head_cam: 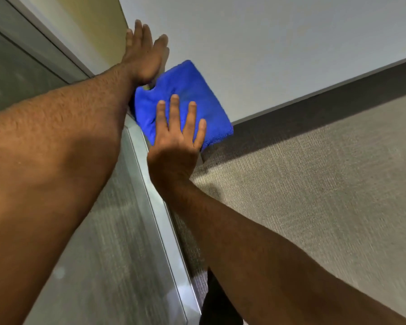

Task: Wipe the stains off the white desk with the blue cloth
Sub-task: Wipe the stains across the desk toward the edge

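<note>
Pressing flat on the blue cloth (185,99), the right hand (177,146) has its fingers spread and straight, palm down, so its grip is apart and clamps nothing. The cloth lies folded at the near corner of the white desk (279,48), one edge hanging just past the rim above the grey carpet (314,174). The left hand (143,57) rests beyond it, fingers extended, grip likewise apart, seemingly touching the desk by the wall; motion blur leaves that contact uncertain.
</note>
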A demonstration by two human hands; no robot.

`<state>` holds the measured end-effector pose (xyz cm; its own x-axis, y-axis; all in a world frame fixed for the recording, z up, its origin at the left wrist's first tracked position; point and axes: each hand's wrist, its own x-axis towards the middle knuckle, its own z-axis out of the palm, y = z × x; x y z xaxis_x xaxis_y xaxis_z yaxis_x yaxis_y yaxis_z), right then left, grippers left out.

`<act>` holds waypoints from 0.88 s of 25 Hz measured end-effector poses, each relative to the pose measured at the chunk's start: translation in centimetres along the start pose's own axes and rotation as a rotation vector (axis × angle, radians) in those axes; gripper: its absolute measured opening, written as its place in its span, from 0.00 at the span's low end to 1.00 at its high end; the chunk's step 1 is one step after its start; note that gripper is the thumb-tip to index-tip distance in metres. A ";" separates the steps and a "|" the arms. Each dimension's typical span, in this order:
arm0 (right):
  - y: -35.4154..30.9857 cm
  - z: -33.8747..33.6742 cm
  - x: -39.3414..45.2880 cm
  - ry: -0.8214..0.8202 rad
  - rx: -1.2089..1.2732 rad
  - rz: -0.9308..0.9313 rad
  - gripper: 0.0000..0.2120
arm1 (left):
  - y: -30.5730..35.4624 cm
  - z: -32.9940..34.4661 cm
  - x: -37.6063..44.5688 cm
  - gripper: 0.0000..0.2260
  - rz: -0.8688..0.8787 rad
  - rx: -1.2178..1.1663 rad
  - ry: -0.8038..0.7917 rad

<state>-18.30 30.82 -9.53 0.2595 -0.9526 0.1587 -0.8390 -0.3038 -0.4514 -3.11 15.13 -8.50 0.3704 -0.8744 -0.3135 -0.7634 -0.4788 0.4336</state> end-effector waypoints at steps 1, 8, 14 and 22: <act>0.7 0.0 0.1 -0.012 -0.022 -0.101 0.21 | -0.2 -0.3 0.0 0.30 0.001 0.005 -0.036; 6.5 -4.1 1.7 -0.267 -0.222 -0.852 0.17 | 0.7 -0.8 -1.0 0.28 0.002 -0.099 -0.048; 13.2 -10.5 8.3 -0.821 -0.035 -0.900 0.28 | 0.4 -1.3 -0.6 0.31 -0.056 -0.018 -0.144; 15.1 -9.4 17.0 -0.520 0.005 -0.116 0.26 | 0.2 -0.6 -0.7 0.35 -0.053 -0.020 -0.114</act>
<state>-31.05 10.16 -5.35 0.5539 -0.7948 -0.2478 -0.7889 -0.4060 -0.4612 -3.21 15.61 -7.63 0.3462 -0.8337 -0.4303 -0.7332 -0.5266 0.4303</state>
